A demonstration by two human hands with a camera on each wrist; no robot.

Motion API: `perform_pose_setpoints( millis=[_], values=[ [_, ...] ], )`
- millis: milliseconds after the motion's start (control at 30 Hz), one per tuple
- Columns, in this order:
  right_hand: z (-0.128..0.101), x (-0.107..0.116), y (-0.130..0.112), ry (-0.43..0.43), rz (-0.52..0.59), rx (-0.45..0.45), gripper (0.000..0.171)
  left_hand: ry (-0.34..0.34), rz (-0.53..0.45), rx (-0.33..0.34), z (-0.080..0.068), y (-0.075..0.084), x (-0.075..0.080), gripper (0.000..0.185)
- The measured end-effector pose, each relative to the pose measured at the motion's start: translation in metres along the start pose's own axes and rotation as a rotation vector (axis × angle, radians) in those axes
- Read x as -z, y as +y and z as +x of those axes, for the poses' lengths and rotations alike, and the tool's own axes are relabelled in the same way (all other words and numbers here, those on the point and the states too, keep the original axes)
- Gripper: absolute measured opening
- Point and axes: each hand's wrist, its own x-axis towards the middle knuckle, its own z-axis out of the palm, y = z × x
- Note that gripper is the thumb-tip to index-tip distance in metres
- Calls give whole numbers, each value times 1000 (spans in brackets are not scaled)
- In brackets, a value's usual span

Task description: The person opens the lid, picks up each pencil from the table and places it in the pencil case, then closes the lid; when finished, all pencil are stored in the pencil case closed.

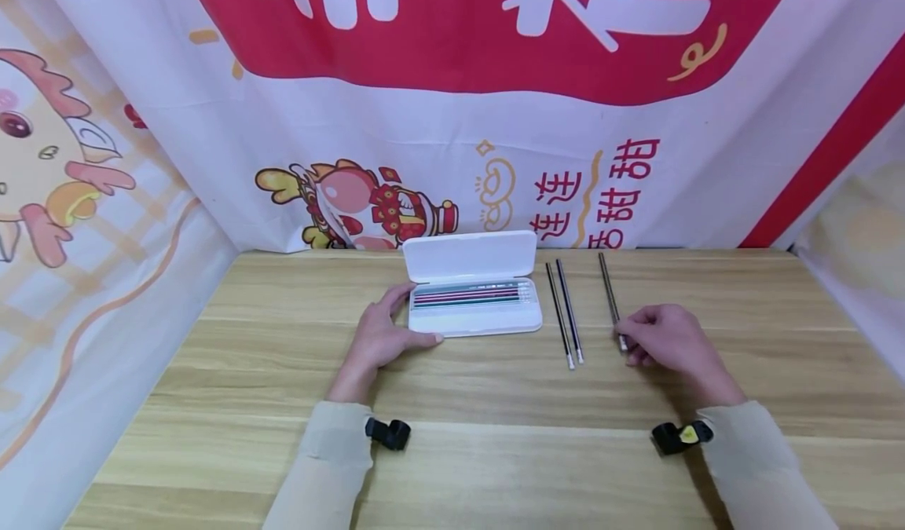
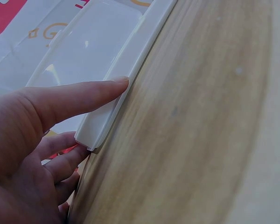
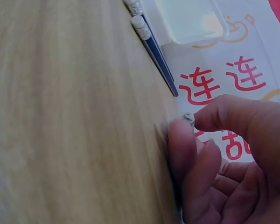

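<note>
A white pencil case [image 1: 475, 328] lies with its lid [image 1: 470, 257] raised at the back. Inside it, several pencils [image 1: 467, 296] lie side by side. My left hand [image 1: 382, 335] holds the case at its left end, thumb [image 2: 98, 93] on the front rim and fingers around the end. On the right, my right hand [image 1: 668, 338] pinches a dark pencil [image 1: 608, 288] near its eraser end, between thumb and index finger. In the right wrist view only the pale eraser tip [image 3: 189, 118] shows; the fingers hide the rest.
Between the case and my right hand lie a dark pencil [image 1: 559, 314] and a blue pencil [image 1: 569, 310], nearly parallel, eraser ends toward me. A printed cloth [image 1: 452, 122] hangs behind the wooden table [image 1: 509, 467]. Another cloth [image 1: 92, 294] stands at the left.
</note>
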Motion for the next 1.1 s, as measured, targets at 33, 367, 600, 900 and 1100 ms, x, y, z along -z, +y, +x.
perform_pose_setpoints(
  millis=[33,367,600,900,1100],
  values=[
    [1,1,1,-9,21,-3,39,0,2,-1,0,0,0,97],
    [4,10,7,-75,211,12,46,-1,2,0,1,-1,1,98],
    [3,19,16,-69,350,44,49,-4,1,-2,1,-1,0,97],
    [1,35,23,-116,611,3,43,-1,11,-1,0,1,1,98],
    [-4,45,23,-140,757,3,18,0,4,3,0,1,1,98]
  ],
)
